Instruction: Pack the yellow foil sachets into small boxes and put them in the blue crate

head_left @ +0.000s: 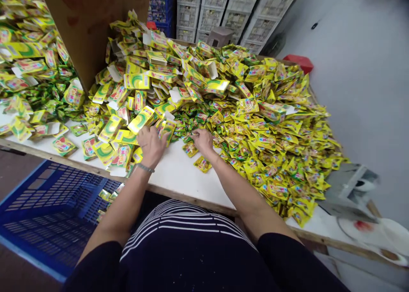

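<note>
My left hand (pixel 151 146) is closed around a small yellow-green carton (pixel 168 127), whose white end flap stands up. Another yellow carton (pixel 141 119) lies just beyond its fingers. To the right, my right hand (pixel 203 140) has its fingers pinched together at the edge of the small green packets (pixel 191 121). What sits between those fingertips is too small to make out. Two yellow sachets lie close to this hand, one of them a loose sachet (pixel 202 164) on the white tabletop (pixel 185 177).
A big heap of yellow sachets (pixel 271 143) covers the table's right side. Cartons pile up at the left, around an upright cardboard panel (pixel 92 28). Below the front edge stands a blue crate (pixel 47 215). Grey crates (pixel 212 11) are stacked behind. A grey device (pixel 351 190) sits at right.
</note>
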Demonstrator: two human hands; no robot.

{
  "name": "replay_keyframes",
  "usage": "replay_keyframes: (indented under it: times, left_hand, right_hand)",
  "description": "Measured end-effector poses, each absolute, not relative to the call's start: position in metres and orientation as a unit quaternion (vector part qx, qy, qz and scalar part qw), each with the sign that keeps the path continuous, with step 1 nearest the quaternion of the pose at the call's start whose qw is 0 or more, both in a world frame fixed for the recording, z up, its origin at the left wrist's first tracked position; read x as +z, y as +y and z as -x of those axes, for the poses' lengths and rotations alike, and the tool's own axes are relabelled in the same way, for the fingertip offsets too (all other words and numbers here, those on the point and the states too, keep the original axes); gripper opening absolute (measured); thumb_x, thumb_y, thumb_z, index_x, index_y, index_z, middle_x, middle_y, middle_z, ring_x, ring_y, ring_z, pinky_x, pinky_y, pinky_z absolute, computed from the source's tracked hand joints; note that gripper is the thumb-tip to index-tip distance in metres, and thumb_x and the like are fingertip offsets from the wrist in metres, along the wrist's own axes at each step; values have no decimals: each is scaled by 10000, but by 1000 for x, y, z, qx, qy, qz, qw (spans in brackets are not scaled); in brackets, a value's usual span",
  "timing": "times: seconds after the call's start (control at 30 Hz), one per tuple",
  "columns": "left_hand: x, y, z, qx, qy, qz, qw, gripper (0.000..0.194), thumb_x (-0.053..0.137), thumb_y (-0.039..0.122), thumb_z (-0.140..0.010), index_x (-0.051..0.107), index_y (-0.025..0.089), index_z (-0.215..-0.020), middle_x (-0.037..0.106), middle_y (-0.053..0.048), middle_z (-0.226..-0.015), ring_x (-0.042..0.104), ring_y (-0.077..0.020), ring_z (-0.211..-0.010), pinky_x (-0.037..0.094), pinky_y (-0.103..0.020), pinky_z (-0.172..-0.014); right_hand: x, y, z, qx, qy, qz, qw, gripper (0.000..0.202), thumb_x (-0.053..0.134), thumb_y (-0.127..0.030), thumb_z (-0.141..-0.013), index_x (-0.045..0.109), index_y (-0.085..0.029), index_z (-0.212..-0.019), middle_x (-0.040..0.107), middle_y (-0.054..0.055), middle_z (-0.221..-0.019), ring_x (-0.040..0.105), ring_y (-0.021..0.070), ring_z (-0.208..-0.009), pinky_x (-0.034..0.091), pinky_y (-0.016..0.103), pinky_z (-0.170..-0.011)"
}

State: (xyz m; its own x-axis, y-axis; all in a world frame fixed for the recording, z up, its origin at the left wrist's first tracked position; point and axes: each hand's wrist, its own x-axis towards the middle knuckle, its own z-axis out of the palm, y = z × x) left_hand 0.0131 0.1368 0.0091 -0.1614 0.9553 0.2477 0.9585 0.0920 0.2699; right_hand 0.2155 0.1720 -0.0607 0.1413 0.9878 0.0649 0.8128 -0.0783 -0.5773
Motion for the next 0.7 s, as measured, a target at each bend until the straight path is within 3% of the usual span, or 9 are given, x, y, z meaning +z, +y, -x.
replay_keyframes:
  times: [0.17, 0.27, 0.37, 0.5, 0.6, 0.7]
  left_hand:
    - [-5, 164, -42, -159, -728, 667, -9, 418, 624, 340, -859, 570, 94, -1192, 615, -233, -1188, 528, -391, -1138, 373, -488, -945]
    - [-11, 154, -45, -168, -680, 713, -25, 346, 532, 208, -895, 558, 101, -1223, 638, -201, -1160, 555, -347, -1109, 381, -442, -931]
    - [-15, 121, -41, -149, -636, 757, 7, 284, 419, 158, -940, 610, 137, -1150, 643, -185, -1106, 565, -322, -1063, 396, -425, -900]
    - [-17, 75, -32, -72, -594, 800, -33, 296, 556, 293, -914, 635, 142, -1156, 637, -204, -1165, 551, -360, -1109, 429, -454, -900]
    - [-16, 66, -23, -48, -541, 836, -78, 651, 688, 485, -832, 539, 138, -1362, 529, -228, -1432, 413, -429, -1344, 391, -532, -1022]
    - [-11, 81, -19, -14, -495, 864, -96, 750, 716, 438, -830, 440, 162, -1471, 439, -208, -1546, 292, -423, -1460, 313, -570, -1108]
  right_hand:
    - [-62, 173, -207, 143, -640, 715, 244, 460, 713, -518, -830, 673, -148, -1100, 714, 142, -1057, 633, 277, -1023, 466, 370, -894]
    - [-63, 174, -198, 157, -637, 717, 234, 481, 775, -421, -784, 643, -139, -1151, 705, 157, -1108, 629, 281, -1047, 463, 369, -903]
    - [-61, 172, -203, 186, -609, 729, 253, 312, 752, -314, -799, 684, -184, -1075, 725, 103, -1028, 649, 248, -967, 464, 335, -835]
    - [-60, 162, -231, 219, -570, 727, 314, 141, 718, -320, -806, 715, -204, -886, 719, 42, -820, 637, 204, -782, 452, 312, -747]
    - [-65, 147, -252, 262, -541, 703, 380, 240, 732, -431, -763, 689, -195, -771, 677, 22, -693, 599, 185, -672, 455, 304, -672]
    - [-74, 131, -262, 313, -536, 665, 415, 349, 708, -546, -742, 652, -201, -732, 624, 3, -604, 567, 174, -605, 449, 294, -601]
